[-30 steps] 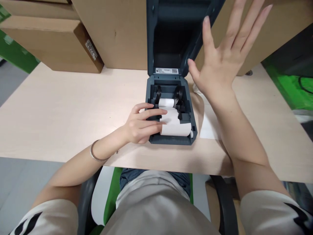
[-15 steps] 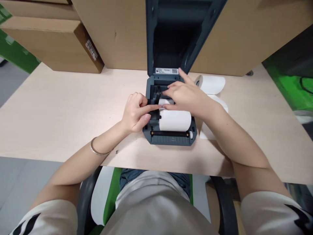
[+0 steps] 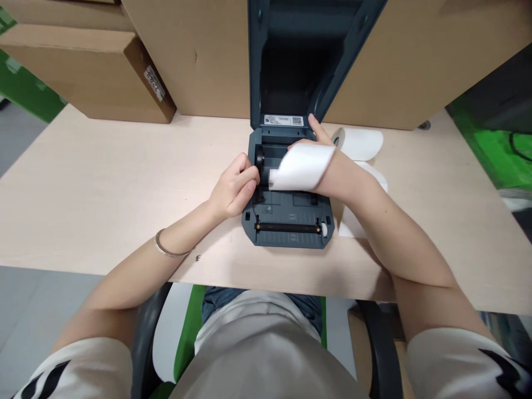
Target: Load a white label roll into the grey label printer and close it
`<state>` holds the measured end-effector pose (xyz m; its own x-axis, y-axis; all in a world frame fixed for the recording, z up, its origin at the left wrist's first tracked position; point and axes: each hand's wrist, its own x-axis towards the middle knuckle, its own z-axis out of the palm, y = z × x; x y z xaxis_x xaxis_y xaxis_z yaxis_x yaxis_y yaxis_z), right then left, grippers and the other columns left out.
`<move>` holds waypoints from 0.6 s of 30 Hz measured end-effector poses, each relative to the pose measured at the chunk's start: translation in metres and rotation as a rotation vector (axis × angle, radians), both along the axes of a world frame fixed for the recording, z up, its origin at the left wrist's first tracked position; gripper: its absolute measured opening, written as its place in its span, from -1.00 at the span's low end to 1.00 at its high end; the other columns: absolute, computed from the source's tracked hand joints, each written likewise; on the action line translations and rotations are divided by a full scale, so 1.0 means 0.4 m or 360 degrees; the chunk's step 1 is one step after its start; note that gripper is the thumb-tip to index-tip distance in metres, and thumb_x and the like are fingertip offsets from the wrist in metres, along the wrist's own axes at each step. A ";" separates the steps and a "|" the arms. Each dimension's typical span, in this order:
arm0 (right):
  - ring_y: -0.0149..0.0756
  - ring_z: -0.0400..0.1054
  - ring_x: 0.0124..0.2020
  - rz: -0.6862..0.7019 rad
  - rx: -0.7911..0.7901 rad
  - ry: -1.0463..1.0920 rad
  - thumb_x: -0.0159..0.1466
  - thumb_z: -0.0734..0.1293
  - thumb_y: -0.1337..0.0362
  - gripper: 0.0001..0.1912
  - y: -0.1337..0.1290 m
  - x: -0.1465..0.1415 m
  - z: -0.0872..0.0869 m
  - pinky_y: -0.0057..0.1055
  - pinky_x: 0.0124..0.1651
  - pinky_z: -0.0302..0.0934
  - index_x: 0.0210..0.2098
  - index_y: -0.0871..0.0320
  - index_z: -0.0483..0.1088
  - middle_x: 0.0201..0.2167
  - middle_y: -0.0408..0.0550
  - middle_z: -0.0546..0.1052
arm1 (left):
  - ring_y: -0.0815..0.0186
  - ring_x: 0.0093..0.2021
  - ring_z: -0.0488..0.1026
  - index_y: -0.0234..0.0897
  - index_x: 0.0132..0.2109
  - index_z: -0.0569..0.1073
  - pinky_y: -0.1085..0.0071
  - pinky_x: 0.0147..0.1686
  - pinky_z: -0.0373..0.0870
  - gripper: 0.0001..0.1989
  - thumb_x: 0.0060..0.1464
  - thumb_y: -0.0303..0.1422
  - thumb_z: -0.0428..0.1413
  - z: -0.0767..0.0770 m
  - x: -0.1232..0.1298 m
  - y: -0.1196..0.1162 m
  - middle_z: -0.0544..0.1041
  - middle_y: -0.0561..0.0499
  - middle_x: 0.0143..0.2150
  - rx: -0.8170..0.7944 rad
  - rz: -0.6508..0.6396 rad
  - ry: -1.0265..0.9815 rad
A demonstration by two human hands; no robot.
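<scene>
A dark blue-grey label printer (image 3: 291, 239) stands on the table with its lid (image 3: 254, 66) raised. My left hand (image 3: 236, 185) is closed at the printer's left edge, its curled fingertips by the black roll holder (image 3: 260, 158); what they hold is hidden. A loose flap of white label paper (image 3: 305, 166) curls up over the printer bay and covers most of my right hand (image 3: 324, 136). The right thumb sticks out near the lid's hinge, while the other fingers are hidden under the paper. The black roller and white gear at the front are uncovered.
Another white label roll (image 3: 361, 143) lies right of the printer, with a paper strip running from it under my right forearm. Large cardboard boxes (image 3: 199, 66) stand behind the printer, and a smaller box (image 3: 83, 77) is at the back left. The table (image 3: 103, 183) ends before my lap.
The white paper has flipped up and back from the printer's front over my right hand. My left hand's index finger has drawn back from the middle and curled at the left edge.
</scene>
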<state>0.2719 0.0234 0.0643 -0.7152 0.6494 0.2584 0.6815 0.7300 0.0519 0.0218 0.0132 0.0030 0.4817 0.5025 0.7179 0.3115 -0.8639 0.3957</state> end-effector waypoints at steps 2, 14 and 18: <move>-0.11 0.60 0.08 -0.0012 -0.0028 -0.0017 0.35 0.33 0.37 -0.77 0.002 -0.009 0.014 0.05 0.65 -0.06 -0.18 0.08 0.67 -0.35 -0.15 0.68 | 0.17 -0.32 0.34 -0.15 -0.30 0.36 0.15 -0.35 0.36 -0.55 0.50 -0.05 -0.18 0.003 0.001 0.002 0.26 0.00 -0.35 0.0048 -0.0019 -0.0030; -0.13 0.56 -0.20 -0.0509 0.0062 0.0426 0.34 0.17 -0.33 -0.40 0.054 0.198 0.163 0.15 0.60 -0.09 -0.40 0.03 0.45 -0.40 0.02 0.57 | 0.13 -0.30 0.35 -0.14 -0.31 0.38 0.09 -0.27 0.42 -0.46 0.50 0.04 -0.24 -0.006 -0.001 0.000 0.30 -0.02 -0.33 -0.0051 0.0033 -0.0027; -0.21 0.54 -0.19 -0.0675 -0.0352 0.0475 0.29 0.44 -0.03 -0.71 0.123 0.258 0.110 0.10 0.65 -0.29 -0.34 0.05 0.54 -0.41 -0.10 0.60 | 0.14 -0.30 0.35 -0.14 -0.31 0.36 0.10 -0.29 0.41 -0.48 0.50 0.02 -0.21 -0.005 0.001 0.000 0.30 -0.02 -0.34 -0.0026 0.0039 -0.0037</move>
<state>0.3750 0.0727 0.1084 -0.2965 0.9258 0.2346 0.8793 0.3605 -0.3113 0.0221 0.0131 0.0012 0.4523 0.5259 0.7203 0.3232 -0.8494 0.4172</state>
